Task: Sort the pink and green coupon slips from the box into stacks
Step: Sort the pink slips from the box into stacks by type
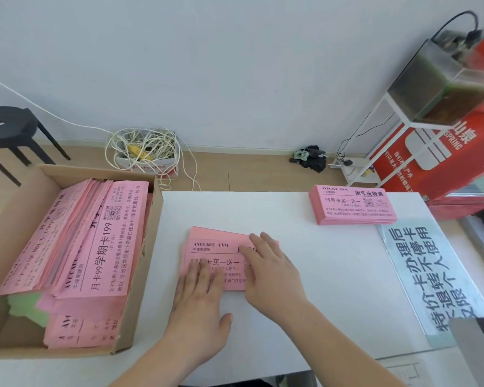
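Pink coupon slips (217, 248) lie lengthwise left-to-right, text upright, left hand (199, 308) and right hand (273, 275) pressing them with straight fingers

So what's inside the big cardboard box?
Loose pink slips fill the cardboard box, some leaning in bundles. A few green slips poke out beneath them near the front left. Whatever lies deeper is covered.

A black stool (6, 129) stands upper left. White cord (144, 146) lies in a heap at the top middle (in a bag (151, 166)). A glass tank (442, 79) sits upper right.
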The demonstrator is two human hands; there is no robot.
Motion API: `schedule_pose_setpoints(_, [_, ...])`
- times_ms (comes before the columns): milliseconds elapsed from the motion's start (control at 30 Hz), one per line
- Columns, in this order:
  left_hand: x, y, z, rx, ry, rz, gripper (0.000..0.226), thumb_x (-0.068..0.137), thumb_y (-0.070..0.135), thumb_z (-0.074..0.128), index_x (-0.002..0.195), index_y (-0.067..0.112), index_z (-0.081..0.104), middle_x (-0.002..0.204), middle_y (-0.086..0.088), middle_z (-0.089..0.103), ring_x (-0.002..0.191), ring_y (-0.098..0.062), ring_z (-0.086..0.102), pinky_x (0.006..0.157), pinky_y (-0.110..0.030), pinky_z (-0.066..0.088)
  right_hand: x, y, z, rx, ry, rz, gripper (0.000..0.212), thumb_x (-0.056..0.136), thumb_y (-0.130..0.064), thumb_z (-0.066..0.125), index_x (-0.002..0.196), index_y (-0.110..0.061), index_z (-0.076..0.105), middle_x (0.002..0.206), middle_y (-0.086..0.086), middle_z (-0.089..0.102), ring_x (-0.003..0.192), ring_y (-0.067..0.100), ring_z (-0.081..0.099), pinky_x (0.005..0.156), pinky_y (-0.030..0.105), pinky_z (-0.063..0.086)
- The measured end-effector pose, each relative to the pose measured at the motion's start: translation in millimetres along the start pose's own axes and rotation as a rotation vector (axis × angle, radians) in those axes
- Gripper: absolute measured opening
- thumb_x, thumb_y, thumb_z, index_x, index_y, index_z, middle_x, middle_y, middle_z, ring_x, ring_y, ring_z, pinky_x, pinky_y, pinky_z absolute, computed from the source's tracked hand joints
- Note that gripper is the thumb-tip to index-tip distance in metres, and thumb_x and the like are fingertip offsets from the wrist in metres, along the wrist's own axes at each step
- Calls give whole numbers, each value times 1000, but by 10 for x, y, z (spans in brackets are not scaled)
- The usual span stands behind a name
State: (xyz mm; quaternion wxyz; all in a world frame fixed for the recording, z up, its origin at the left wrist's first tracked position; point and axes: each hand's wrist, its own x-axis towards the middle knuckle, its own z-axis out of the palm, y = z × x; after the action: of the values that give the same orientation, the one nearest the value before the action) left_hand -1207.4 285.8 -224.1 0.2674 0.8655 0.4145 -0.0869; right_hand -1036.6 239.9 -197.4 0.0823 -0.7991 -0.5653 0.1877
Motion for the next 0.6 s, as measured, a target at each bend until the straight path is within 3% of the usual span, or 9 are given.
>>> schedule_pose_setpoints(100, [-18, -24, -20, 20, -5, 9, 82, 100, 49, 45, 163, 22, 2, 168, -11, -23, 153, -28, -29, 125, -42, -16, 20, -10, 104, 174, -168, 54, 47, 104, -26, 42, 150, -34, 47, 159, -23, 34, 149, 4, 27, 117, 28, 33])
schedule_pose_setpoints(267, [-131, -176, -15, -20, 12, -51, 78, 100, 46, 45, 163, 22, 4, 168, -12, -25, 154, -30, -27, 126, -43, -14, 94, 35, 127, 226, -199, 91, 42, 104, -28, 43, 144, -36, 53, 146, -31, 44, 131, 3, 49, 107, 29, 43])
schedule_pose_setpoints(367, [-173, -203, 37, -32, 27, -52, 79, 101, 45, 44, 163, 25, 0, 166, -12, -30, 152, -28, -31, 122, -38, -19, 110, 42, 83, 248, -225, 112, 43, 103, -28, 45, 144, -38, 52, 144, -33, 45, 128, 2, 51, 107, 29, 43])
schedule_pose_setpoints(600, [-106, -207, 23, 15, 5, -68, 76, 102, 46, 41, 162, 37, -5, 167, -18, -23, 155, -33, -24, 126, -44, -9, 37, 100, -90, 441, -320, 195, 76, 92, -11, 45, 154, -54, 30, 147, -31, 44, 131, 3, 48, 106, 24, 43])
